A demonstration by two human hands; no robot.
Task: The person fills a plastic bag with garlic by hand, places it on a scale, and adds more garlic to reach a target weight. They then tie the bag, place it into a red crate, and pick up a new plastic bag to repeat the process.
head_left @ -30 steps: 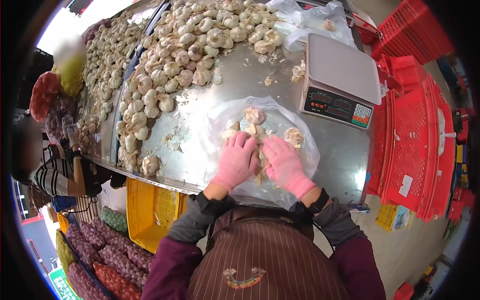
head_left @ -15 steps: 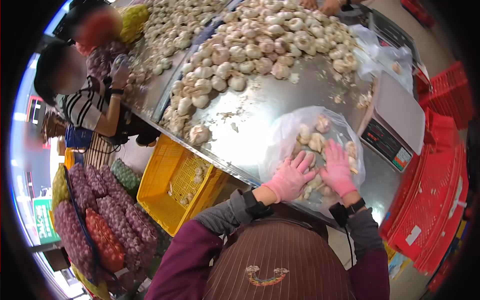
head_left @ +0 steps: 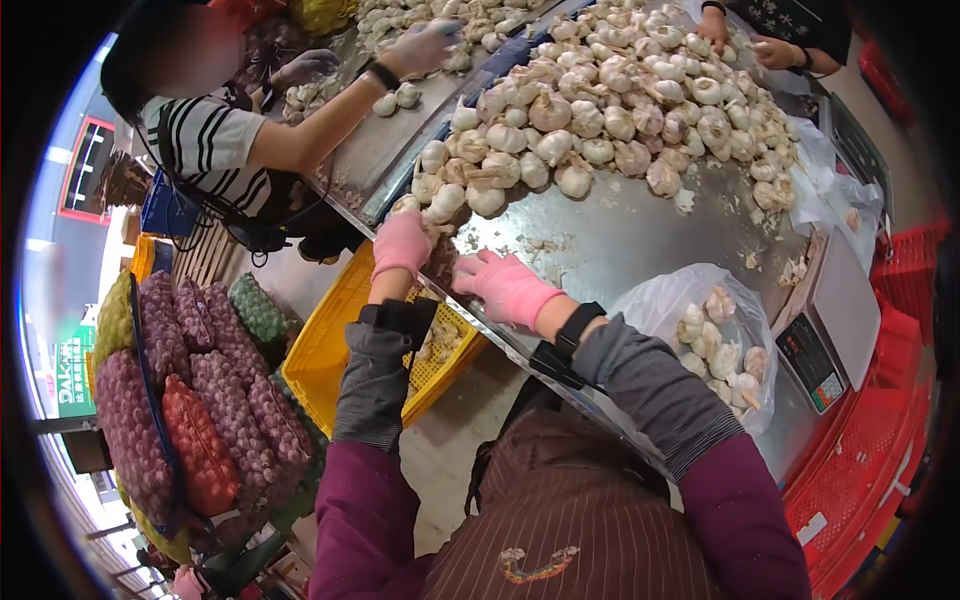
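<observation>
My left hand, in a pink glove, is at the near left end of the garlic heap, by the table edge. Its fingers curl in at a garlic bulb; the fingertips are partly hidden. Lower on the same edge, my right hand, also gloved in pink, lies palm down on the metal table, fingers stretched toward the left hand with a small gap between the two. To the right of it rests a clear plastic bag with several garlic bulbs inside.
A yellow crate with garlic stands below the table edge. At right are a scale and red crates. Full net bags lie at left. A co-worker in a striped shirt reaches across; another's hands work at the far side.
Both my hands have left the plastic bag and moved left to the heap's near end. My view has shifted left. The striped-shirt co-worker's arm now reaches out over the table.
</observation>
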